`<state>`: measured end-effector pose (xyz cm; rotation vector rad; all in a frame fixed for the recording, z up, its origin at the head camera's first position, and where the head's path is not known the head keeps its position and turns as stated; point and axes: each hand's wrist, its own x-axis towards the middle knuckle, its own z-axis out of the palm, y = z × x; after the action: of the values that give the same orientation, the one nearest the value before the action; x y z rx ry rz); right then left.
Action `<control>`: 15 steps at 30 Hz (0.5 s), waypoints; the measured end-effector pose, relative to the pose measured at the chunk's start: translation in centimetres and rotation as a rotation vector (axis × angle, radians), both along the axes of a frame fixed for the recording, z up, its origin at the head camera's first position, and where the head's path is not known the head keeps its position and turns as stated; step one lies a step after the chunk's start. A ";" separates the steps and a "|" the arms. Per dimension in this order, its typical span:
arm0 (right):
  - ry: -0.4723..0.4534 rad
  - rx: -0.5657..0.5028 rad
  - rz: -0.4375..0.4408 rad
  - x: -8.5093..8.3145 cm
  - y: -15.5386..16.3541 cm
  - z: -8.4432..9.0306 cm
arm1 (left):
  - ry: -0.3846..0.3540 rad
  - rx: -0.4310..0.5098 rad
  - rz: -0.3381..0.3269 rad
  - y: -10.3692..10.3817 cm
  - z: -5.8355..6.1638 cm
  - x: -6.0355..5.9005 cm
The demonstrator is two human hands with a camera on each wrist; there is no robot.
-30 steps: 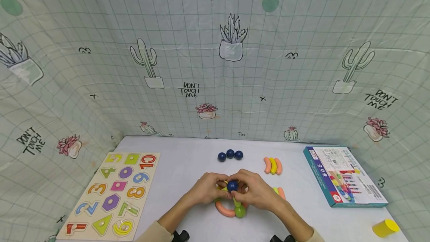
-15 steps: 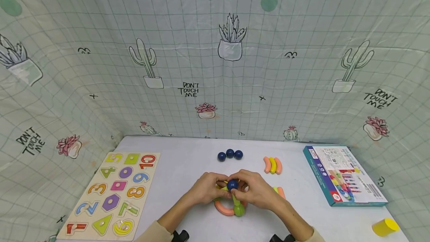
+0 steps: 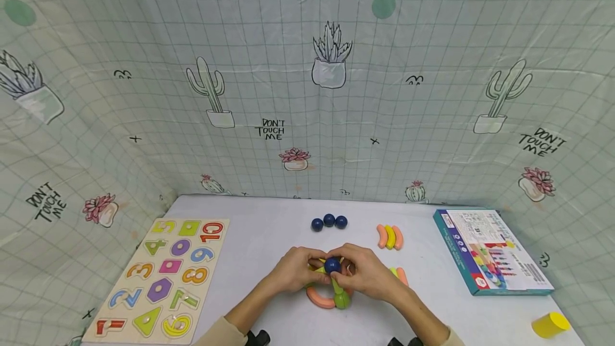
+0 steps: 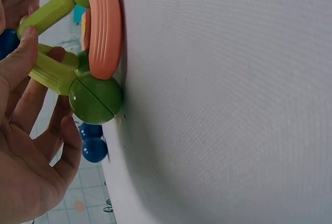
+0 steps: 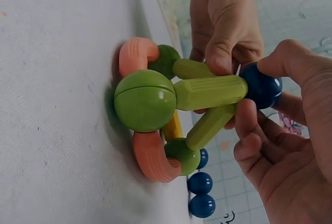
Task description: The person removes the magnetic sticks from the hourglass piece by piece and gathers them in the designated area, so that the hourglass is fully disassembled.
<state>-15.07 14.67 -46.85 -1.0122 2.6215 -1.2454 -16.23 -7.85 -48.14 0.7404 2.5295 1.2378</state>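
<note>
A dark blue ball (image 3: 332,265) is pinched at the top of a small toy frame (image 5: 171,125) in the lower middle of the head view, on the white worktop (image 3: 269,239). The frame is made of three light green rods (image 5: 207,92) that rise from green balls (image 5: 144,100) to meet at the blue ball, with orange curved pieces (image 5: 150,156) linking the green balls on the worktop. The right hand (image 3: 367,274) is closed on the blue ball with thumb and fingers, as the right wrist view shows. The left hand (image 3: 293,269) is curled round one green rod, its thumb pressed on top.

Above the frame, three loose blue balls (image 3: 329,222) are seen in a row; to their right lies a cluster of orange and yellow curved pieces (image 3: 389,236). A number puzzle board (image 3: 160,276) is laid at the lower left, a blue box (image 3: 490,252) at the right, and a yellow cylinder (image 3: 550,325) in the lower right corner.
</note>
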 end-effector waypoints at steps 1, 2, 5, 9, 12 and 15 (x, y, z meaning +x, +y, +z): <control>-0.011 -0.005 0.002 0.0 0.0 0.0 | -0.001 0.000 0.001 0.0 0.0 0.0; -0.023 -0.010 0.005 0.1 0.0 0.0 | -0.003 0.002 0.001 0.0 0.0 0.0; -0.050 -0.022 0.013 0.1 0.0 0.1 | -0.015 0.011 0.000 0.0 0.0 0.0; -0.072 -0.032 0.012 0.1 0.1 0.2 | -0.037 0.027 0.004 -0.1 0.0 0.0; -0.085 -0.038 0.007 0.1 0.1 0.2 | -0.052 0.042 0.007 -0.2 0.0 0.0; -0.097 -0.044 0.006 0.0 0.1 0.3 | -0.060 0.049 0.007 -0.2 0.1 0.0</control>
<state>-15.04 14.78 -46.53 -0.9404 2.5275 -1.3214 -16.23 -8.08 -48.05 0.6945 2.4648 1.3083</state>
